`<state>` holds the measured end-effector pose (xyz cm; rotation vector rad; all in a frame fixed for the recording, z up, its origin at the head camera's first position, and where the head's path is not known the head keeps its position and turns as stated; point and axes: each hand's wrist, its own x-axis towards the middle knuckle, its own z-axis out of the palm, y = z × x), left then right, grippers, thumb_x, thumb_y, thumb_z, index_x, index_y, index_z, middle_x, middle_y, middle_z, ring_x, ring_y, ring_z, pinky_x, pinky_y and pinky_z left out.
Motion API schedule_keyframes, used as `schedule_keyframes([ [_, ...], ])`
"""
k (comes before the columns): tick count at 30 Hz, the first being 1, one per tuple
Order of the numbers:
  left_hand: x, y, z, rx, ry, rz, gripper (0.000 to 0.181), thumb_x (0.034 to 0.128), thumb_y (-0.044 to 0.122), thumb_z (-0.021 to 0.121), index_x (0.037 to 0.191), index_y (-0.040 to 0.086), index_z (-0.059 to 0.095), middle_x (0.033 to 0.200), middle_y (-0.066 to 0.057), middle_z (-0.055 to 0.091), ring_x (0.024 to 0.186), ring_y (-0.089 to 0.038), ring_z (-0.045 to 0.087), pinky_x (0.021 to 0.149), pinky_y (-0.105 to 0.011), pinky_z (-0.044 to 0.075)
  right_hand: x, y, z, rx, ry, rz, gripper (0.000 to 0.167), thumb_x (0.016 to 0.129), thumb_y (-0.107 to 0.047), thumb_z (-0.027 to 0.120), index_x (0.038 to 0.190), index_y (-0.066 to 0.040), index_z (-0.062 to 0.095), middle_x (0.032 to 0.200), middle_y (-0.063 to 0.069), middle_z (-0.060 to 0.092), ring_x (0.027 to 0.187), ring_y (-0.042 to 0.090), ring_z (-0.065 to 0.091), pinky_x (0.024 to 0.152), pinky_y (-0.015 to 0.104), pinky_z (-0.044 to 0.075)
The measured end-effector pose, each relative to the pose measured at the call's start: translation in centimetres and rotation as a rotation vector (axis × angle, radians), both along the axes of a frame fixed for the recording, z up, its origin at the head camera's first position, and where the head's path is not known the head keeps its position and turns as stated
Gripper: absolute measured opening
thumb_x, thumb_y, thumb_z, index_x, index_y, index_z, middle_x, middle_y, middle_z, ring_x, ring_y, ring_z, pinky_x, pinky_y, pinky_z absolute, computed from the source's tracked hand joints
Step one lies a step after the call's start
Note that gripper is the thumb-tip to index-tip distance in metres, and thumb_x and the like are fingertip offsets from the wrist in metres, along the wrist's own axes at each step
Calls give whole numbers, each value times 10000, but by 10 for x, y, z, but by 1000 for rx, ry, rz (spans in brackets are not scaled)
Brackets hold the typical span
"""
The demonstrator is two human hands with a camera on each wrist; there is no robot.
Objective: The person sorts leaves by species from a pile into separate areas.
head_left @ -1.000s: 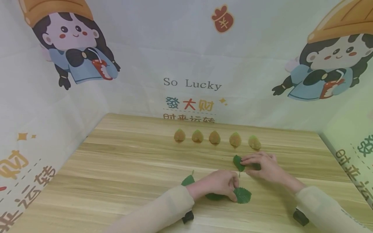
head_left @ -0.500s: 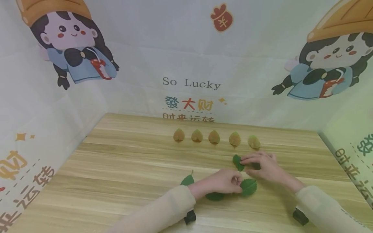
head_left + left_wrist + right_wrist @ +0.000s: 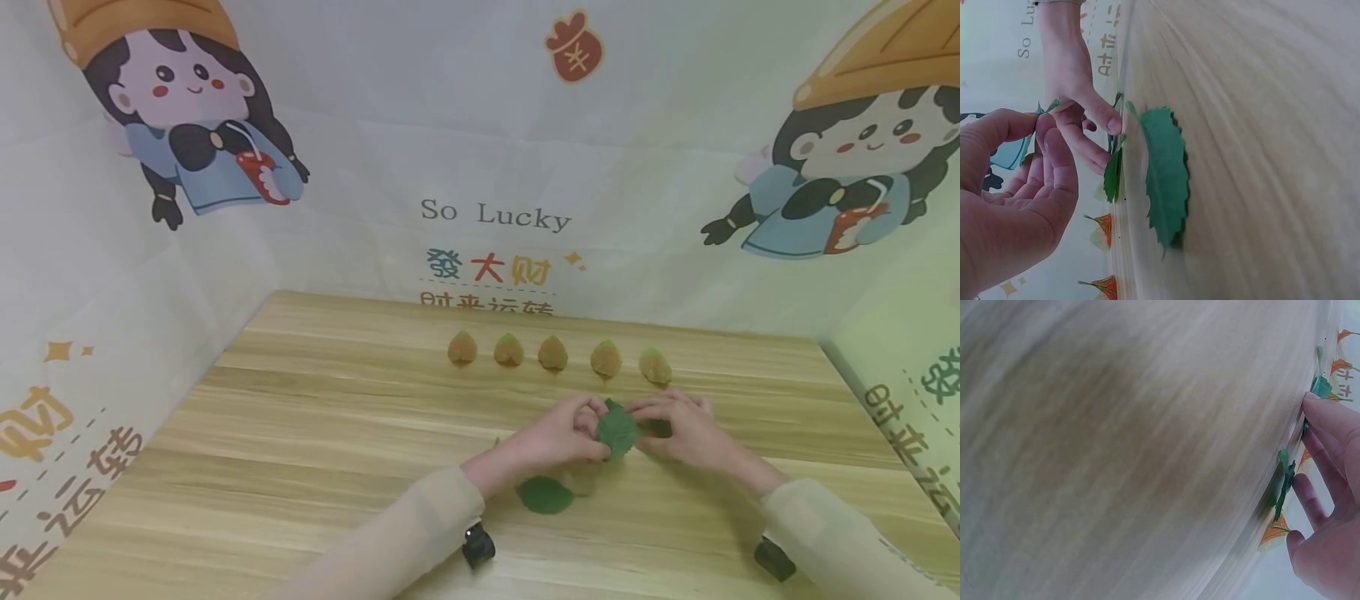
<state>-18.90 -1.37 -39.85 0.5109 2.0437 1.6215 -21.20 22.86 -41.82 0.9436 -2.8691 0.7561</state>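
My left hand (image 3: 555, 435) pinches a serrated green leaf (image 3: 617, 432) between thumb and fingers, held above the table close to the right hand. In the left wrist view the thumb and index fingertip meet on that leaf. My right hand (image 3: 686, 432) rests low over the table with fingers loosely extended. In the right wrist view its fingertip touches a green leaf (image 3: 1320, 387), while another leaf (image 3: 1285, 481) lies by the other fingers. A further leaf (image 3: 546, 495) lies flat below my left hand. The left wrist hides most of one more leaf.
A row of several orange-brown, heart-shaped pieces (image 3: 552, 354) with green tips stands along the back of the wooden table (image 3: 300, 433). Printed cloth walls (image 3: 360, 150) rise behind and at both sides. Black wrist cameras (image 3: 477, 546) hang below the sleeves.
My left hand has moved away from me with its leaf, which now overlaps the leaf by the right fingertips. More of the flat leaf below it shows. The right hand has hardly moved.
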Motion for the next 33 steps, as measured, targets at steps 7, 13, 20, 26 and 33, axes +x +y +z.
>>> schedule_keyframes([
  [7,-9,-8,1,7,63,29,590,862,-4,693,1388,142,469,1110,-118,643,822,-180,716,739,-270,590,0,0,-1,21,14,2,313,810,-190,790,1116,-148,739,1303,121,666,1240,468,495,912,591,229],
  [13,-16,-18,0,-30,127,70,473,862,26,707,1284,141,525,1231,-109,503,786,-138,685,710,-236,556,-1,-1,-2,27,31,0,313,815,-192,786,1125,-179,744,1299,96,674,1213,428,520,870,517,235],
  [20,-27,-32,-1,-94,203,95,388,878,50,704,1228,89,543,1283,-137,498,803,-125,657,674,-209,518,0,0,-2,8,29,5,299,816,-192,786,1113,-182,749,1286,102,681,1217,442,518,895,562,231],
  [26,-45,-43,-5,-142,247,146,250,921,85,670,1166,104,620,1204,-121,588,927,-168,621,744,-243,528,-1,0,-2,30,19,-5,303,819,-217,786,1118,-197,745,1301,88,675,1244,453,509,905,577,239],
  [33,-53,-49,-8,-224,277,166,213,896,76,700,1100,105,647,1129,-96,621,975,-180,597,818,-290,523,0,-1,1,40,17,-9,308,822,-232,785,1126,-206,742,1306,78,672,1244,449,512,873,512,241],
])
